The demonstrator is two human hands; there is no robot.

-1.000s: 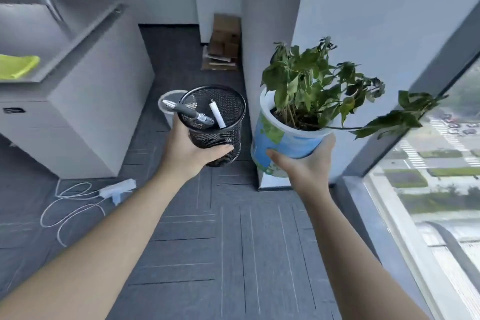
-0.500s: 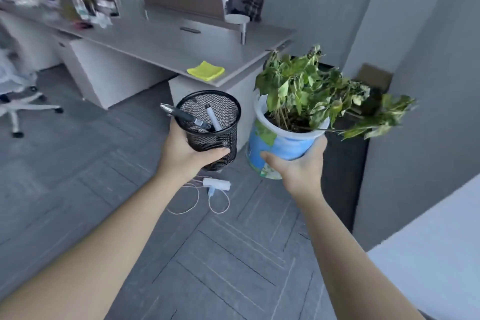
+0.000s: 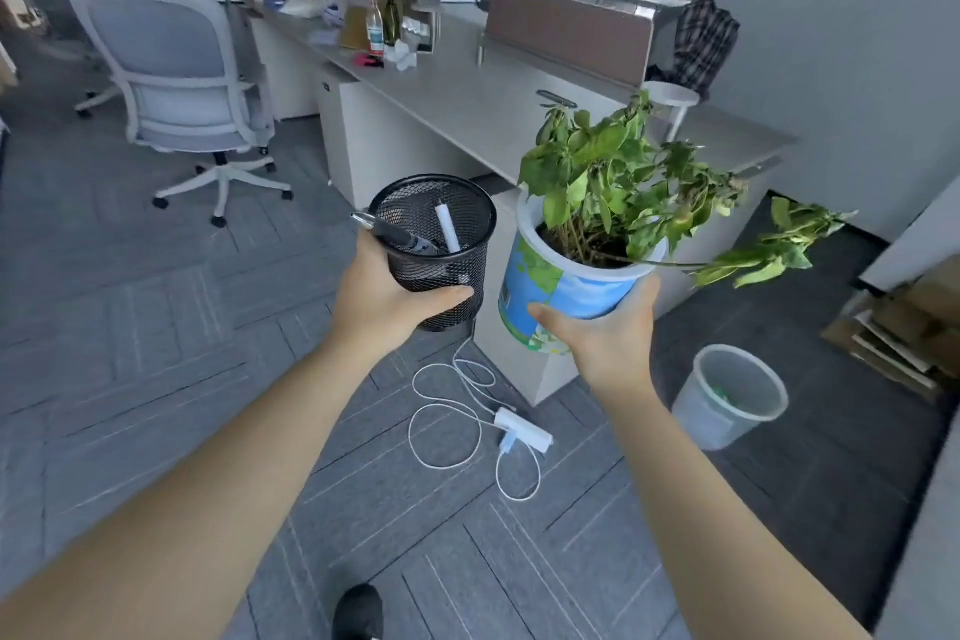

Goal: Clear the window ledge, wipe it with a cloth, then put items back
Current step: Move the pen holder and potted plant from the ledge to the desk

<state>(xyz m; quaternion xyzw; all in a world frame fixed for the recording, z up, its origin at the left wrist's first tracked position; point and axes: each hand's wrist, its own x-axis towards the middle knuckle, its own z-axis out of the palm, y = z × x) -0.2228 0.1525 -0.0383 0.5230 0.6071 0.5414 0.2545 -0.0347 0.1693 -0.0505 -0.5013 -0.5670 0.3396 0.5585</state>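
The left hand holds tight to a pen cup and the right hand to a plant pot, probably to carry both to the tabletop.

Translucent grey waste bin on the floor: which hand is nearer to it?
Right. The right hand, holding the blue-and-white plant pot, is up-left of the bin; the left hand is farther left.

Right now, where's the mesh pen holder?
Head view, centre: the mesh pen holder is held in the left hand, just left of the potted plant in the right hand.
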